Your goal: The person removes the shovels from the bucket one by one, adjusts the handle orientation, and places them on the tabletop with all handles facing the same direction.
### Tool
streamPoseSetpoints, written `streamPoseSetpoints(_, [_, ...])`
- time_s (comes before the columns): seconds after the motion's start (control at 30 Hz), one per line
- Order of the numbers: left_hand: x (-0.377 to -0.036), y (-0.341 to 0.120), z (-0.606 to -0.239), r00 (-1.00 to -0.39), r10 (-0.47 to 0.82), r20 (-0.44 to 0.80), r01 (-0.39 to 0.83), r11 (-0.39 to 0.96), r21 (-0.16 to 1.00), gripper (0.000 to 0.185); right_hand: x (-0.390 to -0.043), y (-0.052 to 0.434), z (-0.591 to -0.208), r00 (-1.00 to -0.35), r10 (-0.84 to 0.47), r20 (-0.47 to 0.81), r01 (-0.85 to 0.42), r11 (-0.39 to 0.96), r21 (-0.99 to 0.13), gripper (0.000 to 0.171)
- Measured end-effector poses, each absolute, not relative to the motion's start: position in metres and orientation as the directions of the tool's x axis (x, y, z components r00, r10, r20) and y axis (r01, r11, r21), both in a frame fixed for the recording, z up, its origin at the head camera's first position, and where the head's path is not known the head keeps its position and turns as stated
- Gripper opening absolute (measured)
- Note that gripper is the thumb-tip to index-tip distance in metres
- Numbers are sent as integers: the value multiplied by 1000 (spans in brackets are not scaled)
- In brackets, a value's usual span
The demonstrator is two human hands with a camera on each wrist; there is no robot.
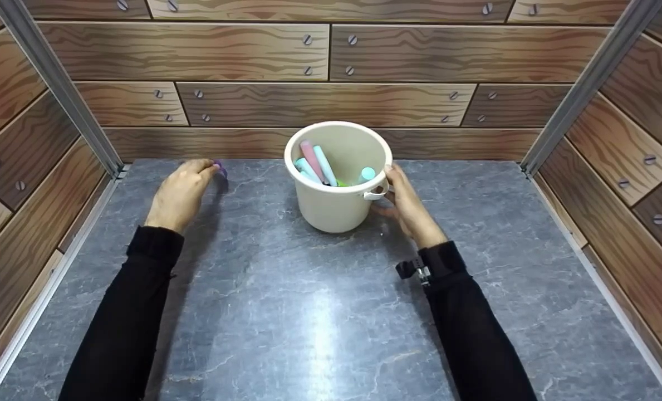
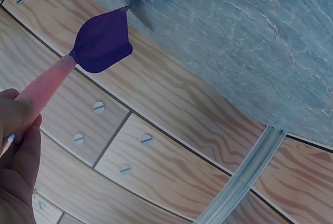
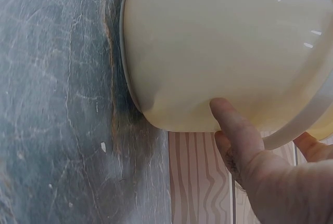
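A cream plastic bucket [image 1: 336,214] stands at the back middle of the grey marble-look tabletop [image 1: 308,312]. Several pastel sticks lean inside it, among them a pink one [image 1: 310,155] and a light blue one [image 1: 325,165]. My right hand [image 1: 391,188] grips the bucket's right side, thumb by the rim. In the right wrist view the thumb [image 3: 234,125] presses the bucket wall [image 3: 223,47]. My left hand [image 1: 211,168] is left of the bucket near the back wall. It pinches a pink stick with a purple leaf-shaped tip [image 2: 101,40], the fingers [image 2: 18,117] around its shaft.
Wood-look panels with screws [image 1: 331,72] close in the back and both sides. Metal corner posts [image 1: 58,83] stand at the back corners. The tabletop stretches bare towards me in front of the bucket.
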State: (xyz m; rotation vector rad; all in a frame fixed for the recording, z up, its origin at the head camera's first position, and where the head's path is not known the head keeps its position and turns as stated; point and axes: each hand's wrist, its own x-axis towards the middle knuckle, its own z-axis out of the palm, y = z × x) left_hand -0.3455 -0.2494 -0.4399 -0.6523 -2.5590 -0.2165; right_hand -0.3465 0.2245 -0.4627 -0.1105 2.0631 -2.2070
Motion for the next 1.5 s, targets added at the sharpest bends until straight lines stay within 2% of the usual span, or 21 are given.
streamPoseSetpoints(0.4, [-345,-242,-450,-728,420,542,541,838,77,47,-347,224,-462,-990,-135,-25,33,-60,-998,71])
streamPoseSetpoints(0.67, [-344,-238,-453,-771,401,495,516,848,118,42,-346,225,-462,-991,-133,-24,32,-59,-998,71])
streamPoseSetpoints(0.87, [-345,-238,-458,-775,400,488,514,849,120,39,-347,225,-462,-990,-141,-22,33,-73,-997,71])
streamPoseSetpoints(1.17, [-344,-233,-466,-788,385,480,514,841,169,16,-347,226,-462,-989,-146,-18,30,-79,-996,71])
streamPoseSetpoints(1.5, [-347,-216,-476,-795,427,432,544,817,193,18,-346,224,-461,-990,-137,-25,36,-75,-997,70])
